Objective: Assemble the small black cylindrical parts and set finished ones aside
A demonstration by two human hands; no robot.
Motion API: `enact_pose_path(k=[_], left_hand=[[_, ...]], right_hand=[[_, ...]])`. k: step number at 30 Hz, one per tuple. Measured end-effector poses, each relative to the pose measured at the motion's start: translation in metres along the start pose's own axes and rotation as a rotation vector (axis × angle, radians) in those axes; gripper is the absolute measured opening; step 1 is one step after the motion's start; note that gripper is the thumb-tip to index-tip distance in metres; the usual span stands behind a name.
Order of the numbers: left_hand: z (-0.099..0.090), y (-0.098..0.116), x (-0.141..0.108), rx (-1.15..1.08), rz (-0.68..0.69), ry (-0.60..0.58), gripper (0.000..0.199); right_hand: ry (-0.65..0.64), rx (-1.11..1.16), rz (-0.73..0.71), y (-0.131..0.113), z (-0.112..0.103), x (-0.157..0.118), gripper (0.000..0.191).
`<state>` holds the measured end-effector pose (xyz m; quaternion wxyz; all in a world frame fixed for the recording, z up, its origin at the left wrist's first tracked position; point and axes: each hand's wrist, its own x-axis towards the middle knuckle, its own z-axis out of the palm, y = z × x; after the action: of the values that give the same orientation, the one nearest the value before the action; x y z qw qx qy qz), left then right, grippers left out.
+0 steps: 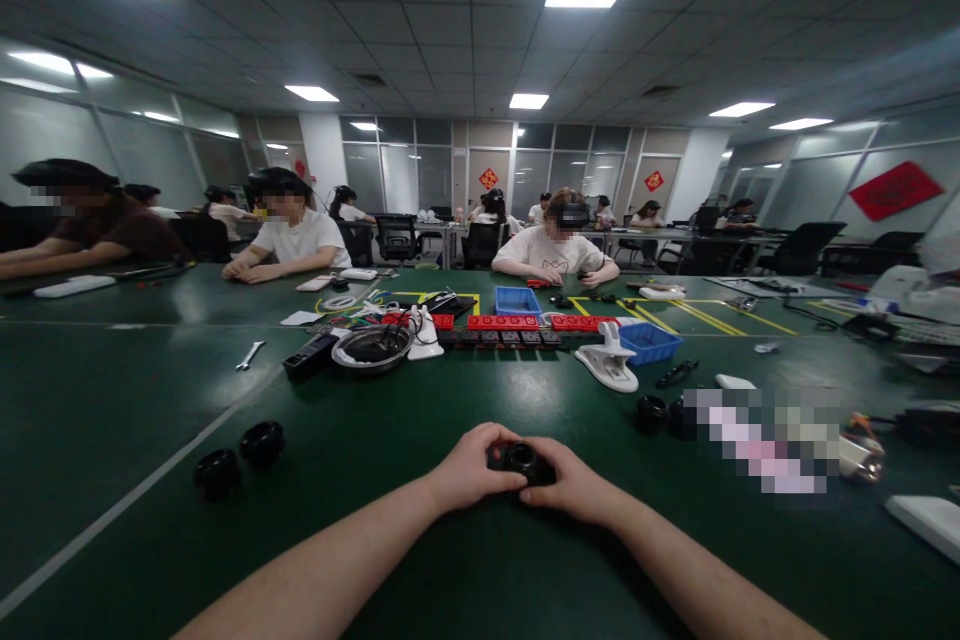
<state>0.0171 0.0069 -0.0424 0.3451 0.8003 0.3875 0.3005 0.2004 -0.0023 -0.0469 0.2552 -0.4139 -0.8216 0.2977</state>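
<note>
Steady both bare forearms low over the smooth, dark green desk. Left hand and right hand curled around a small, glossy black, rounded piece with a round opening, straight ahead in the middle of the near desk; thumbs on the near side, fingers partly hidden. Cannot tell whether lifted or resting on the desk top. Probably best to grip by the sides without covering the opening, pressing evenly from both ends, thumbs close together for small adjustments.

Off to the left, keep clear of a squat, black, cup-like part and a matching black part just beyond. Farther out on the right, a dark, rounded part, next to a pixelated patch impossible to make out.

Beyond, avoid reaching across a white plastic clip-like stand, a silver metal wrench and a round, metal-rimmed dish. Farther still, a blue plastic tray, a row of red panels and a second blue tray; then, across the desk, a co-worker in a white top.
</note>
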Motion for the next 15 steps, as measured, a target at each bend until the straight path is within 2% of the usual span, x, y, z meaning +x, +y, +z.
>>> enact_pose_path(k=[4,10,15], left_hand=[[-0.0039,-0.0023,0.0002,-0.035,0.017,-0.072,0.041],[-0.0049,-0.0013,-0.0006,-0.044,0.017,-0.102,0.042],[-0.0049,-0.0007,-0.0006,-0.039,0.015,-0.092,0.042]], right_hand=[[-0.109,0.108,0.030,-0.0006,-0.0086,-0.0009,0.043],[-0.131,0.056,0.046,-0.0020,-0.0097,-0.0005,0.034],[-0.112,0.029,0.057,-0.0007,-0.0083,0.0002,0.035]])
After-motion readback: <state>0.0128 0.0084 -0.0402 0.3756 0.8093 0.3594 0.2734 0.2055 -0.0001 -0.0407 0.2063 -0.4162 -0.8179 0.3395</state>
